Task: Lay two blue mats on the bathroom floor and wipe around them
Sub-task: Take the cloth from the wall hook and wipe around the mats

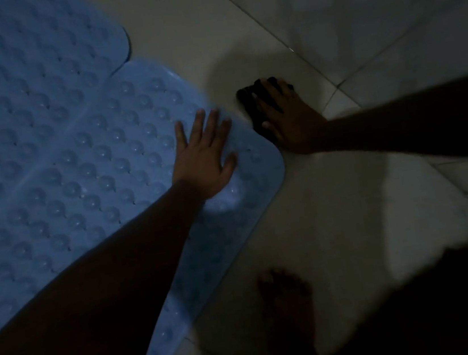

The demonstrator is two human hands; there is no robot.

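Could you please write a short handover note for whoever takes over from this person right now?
Left hand: open, flat on the near blue mat by its corner.
Right hand: fingers spread flat on a dark cloth on the tile floor beside that mat's edge.
Far blue mat lies alongside the near one.
Done: both mats laid. Left: wiping around them; extent wiped cannot be told.
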